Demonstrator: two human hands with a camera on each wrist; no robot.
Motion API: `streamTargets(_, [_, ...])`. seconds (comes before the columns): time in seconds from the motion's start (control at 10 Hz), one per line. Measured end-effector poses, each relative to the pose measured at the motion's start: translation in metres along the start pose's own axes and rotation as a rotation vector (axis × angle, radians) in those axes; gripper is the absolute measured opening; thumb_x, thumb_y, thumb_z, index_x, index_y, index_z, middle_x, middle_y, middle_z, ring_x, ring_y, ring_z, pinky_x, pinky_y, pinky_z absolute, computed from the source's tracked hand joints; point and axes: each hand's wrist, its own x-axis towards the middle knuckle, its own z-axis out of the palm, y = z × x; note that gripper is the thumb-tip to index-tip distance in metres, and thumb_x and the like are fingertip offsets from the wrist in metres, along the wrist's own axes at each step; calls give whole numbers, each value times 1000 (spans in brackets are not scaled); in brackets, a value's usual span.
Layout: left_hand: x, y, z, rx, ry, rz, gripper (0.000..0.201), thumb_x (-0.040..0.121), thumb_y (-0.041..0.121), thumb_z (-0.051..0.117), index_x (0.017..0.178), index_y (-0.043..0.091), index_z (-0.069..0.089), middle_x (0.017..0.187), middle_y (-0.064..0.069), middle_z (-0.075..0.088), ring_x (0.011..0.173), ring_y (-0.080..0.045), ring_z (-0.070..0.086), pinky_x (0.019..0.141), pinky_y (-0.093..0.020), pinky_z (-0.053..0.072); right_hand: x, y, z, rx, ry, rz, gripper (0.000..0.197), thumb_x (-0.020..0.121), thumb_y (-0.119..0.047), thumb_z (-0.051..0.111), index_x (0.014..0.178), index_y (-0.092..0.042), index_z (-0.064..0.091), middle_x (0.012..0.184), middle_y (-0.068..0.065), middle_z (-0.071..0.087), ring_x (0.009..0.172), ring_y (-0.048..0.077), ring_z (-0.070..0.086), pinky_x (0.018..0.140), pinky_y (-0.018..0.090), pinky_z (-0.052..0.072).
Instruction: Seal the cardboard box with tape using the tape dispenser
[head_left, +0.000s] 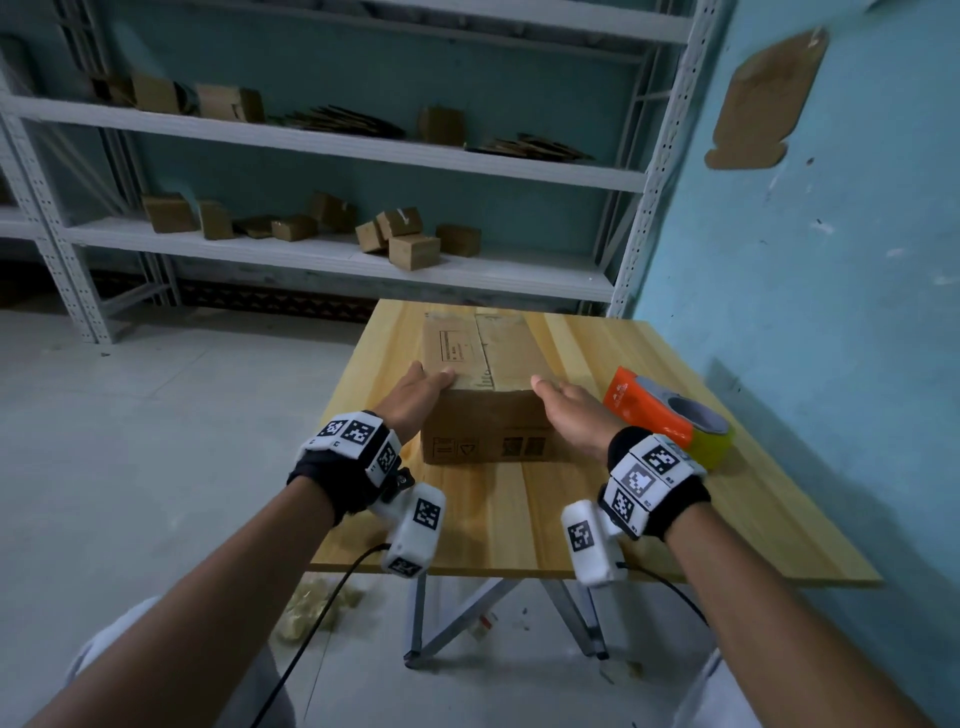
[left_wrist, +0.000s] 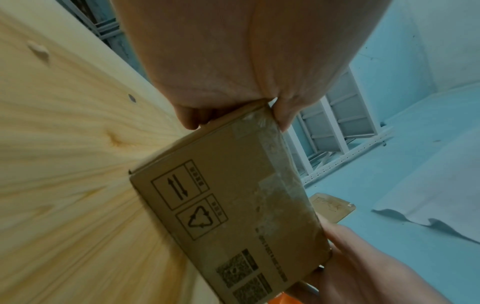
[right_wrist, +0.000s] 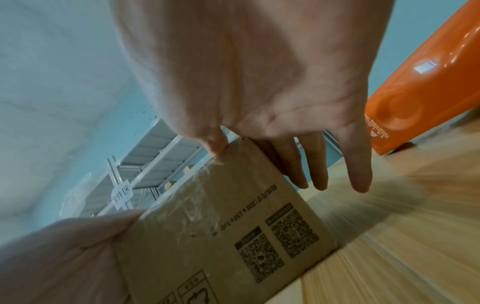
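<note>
A brown cardboard box (head_left: 485, 415) lies flaps closed on the wooden table (head_left: 519, 509), with old clear tape (left_wrist: 280, 174) along its top seam. My left hand (head_left: 421, 389) grips its near left corner, thumb over the top edge and fingers curled on the left side (left_wrist: 192, 119). My right hand (head_left: 571, 410) is at the near right corner, thumb touching the top edge and straight fingers (right_wrist: 319, 174) lying down the right side. The orange tape dispenser (head_left: 649, 410) with its yellowish roll (head_left: 717, 441) lies on the table just right of my right hand, untouched.
A blue wall (head_left: 831, 260) runs close along the table's right side. White metal shelves (head_left: 363, 260) behind the table hold several small cardboard boxes. Grey floor lies to the left. Cables hang from both wrist cameras below the table's near edge.
</note>
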Motion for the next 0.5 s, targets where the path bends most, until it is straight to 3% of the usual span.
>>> streamTargets(0.1, [-3, 7, -1, 105, 16, -52, 52, 101, 41, 34, 133, 1, 42, 127, -15, 54, 106, -23, 52, 86, -33, 40, -7, -8, -5, -74, -47, 63, 67, 103, -56, 16, 153, -14, 27, 159, 11, 29, 145, 25, 29, 114, 36, 23])
streamTargets(0.3, [-18, 28, -3, 523, 45, -140, 65, 100, 51, 25, 135, 0, 46, 132, -19, 53, 118, -33, 52, 87, -32, 37, -27, -30, -13, -302, -96, 200, 76, 101, -59, 5, 154, -9, 24, 158, 16, 29, 143, 31, 33, 112, 36, 29])
streamTargets(0.4, [-23, 39, -15, 688, 65, -142, 63, 100, 51, 28, 133, 2, 47, 131, -19, 54, 117, -32, 53, 87, -32, 39, -36, -45, -24, -398, -76, 213, 74, 103, -57, 10, 153, -4, 23, 159, 18, 25, 145, 31, 29, 113, 35, 28])
streamTargets(0.5, [-18, 52, -32, 746, 113, -102, 57, 99, 50, 31, 126, 3, 50, 128, -18, 54, 106, -31, 52, 83, -32, 37, -44, -56, -41, -442, -20, 205, 73, 102, -57, 22, 152, -4, 25, 158, 18, 28, 144, 33, 32, 113, 39, 29])
